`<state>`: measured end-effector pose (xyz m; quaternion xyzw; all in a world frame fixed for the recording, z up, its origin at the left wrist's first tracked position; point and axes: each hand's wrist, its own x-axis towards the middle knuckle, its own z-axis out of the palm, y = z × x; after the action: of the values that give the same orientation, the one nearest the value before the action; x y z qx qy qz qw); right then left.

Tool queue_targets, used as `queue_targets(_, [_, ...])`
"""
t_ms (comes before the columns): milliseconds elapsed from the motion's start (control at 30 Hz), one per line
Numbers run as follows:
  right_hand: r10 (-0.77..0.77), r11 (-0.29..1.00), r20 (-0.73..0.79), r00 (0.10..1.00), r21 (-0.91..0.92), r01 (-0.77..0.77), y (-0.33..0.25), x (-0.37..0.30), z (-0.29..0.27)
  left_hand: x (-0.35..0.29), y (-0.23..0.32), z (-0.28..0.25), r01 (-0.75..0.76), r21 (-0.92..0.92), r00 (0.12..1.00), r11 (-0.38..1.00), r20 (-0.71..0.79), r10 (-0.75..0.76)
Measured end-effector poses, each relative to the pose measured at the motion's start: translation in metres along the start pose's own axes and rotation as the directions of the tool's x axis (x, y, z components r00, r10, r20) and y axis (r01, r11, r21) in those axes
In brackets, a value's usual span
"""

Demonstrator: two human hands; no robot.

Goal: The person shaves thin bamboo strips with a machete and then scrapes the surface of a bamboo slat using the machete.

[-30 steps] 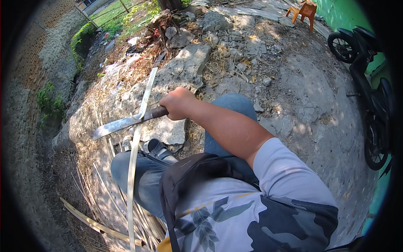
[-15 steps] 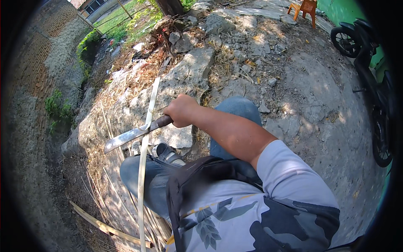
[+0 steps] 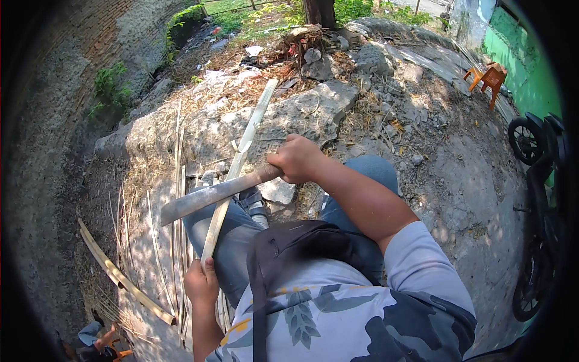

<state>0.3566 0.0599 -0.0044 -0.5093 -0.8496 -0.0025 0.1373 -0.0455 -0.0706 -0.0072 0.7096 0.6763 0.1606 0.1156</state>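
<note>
My right hand [image 3: 297,158] is closed round the brown handle of a machete [image 3: 211,196], whose broad blade points left. The blade lies across a long pale bamboo strip [image 3: 248,134], over my bent left leg. A curled shaving stands up from the strip a little beyond the blade. Low on the left, my left hand [image 3: 202,282] grips the strip's near end, thumb laid along it. From there the strip slants away, up and to the right, its far end above the rough stone slab. Which part of the blade's edge touches the strip I cannot tell.
Several thin bamboo strips [image 3: 178,241] and a split bamboo piece [image 3: 123,282] lie on the ground at left. A brick wall [image 3: 72,54] rises beyond. Broken concrete [image 3: 319,99] is ahead; an orange chair [image 3: 487,79] and a motorcycle [image 3: 534,211] stand right. Another person [image 3: 96,344] sits lower left.
My left hand has come into view, holding the strip's near end. The strip's far end now shows higher up and to the right. The whole view has shifted, bringing another person into the lower left.
</note>
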Motion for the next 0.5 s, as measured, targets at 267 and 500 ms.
queue_targets(267, [0.335,0.942,-0.095,0.937,0.048,-0.332,0.034,-0.007,-0.013,-0.002,-0.005,-0.015,-0.003,-0.139,0.996,0.990,-0.087,-0.009])
queue_targets(500, [0.345,0.930,-0.024,0.938,0.141,-0.338,0.010,-0.006,-0.007,0.022,0.018,-0.015,0.013,-0.229,0.992,0.973,-0.122,-0.042])
